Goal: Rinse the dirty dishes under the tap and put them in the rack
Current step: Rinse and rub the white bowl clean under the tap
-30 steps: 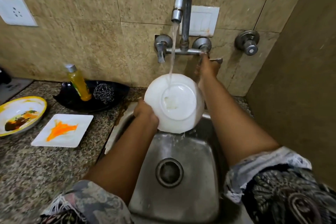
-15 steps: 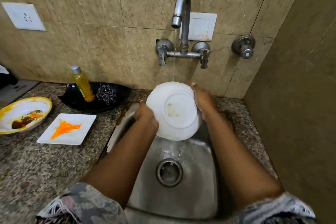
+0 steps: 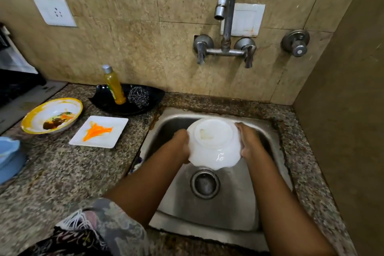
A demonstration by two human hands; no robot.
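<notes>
At frame centre, over the steel sink (image 3: 268, 174), left hand (image 3: 184, 145) and right hand (image 3: 248, 141) grasp the inverted white bowl (image 3: 215, 144). Left worktop (image 3: 62, 172): sauce-smeared yellow-rimmed bowl (image 3: 52, 115), orange-stained square white plate (image 3: 99, 131).

The sink (image 3: 266, 203) is set in the counter (image 3: 62, 172), with the tap (image 3: 226, 16) on the wall behind it and the drain (image 3: 204, 184) in its floor. Over the sink, an upturned bowl (image 3: 215, 144) sits between the left hand (image 3: 182, 143) and right hand (image 3: 248, 141), which touch its sides. Left of the sink lie a square plate (image 3: 99, 131) and, further left, a round plate (image 3: 52, 115); behind them a tray (image 3: 149, 100) holds a bottle (image 3: 114, 85) and a scrubber (image 3: 138, 96).
</notes>
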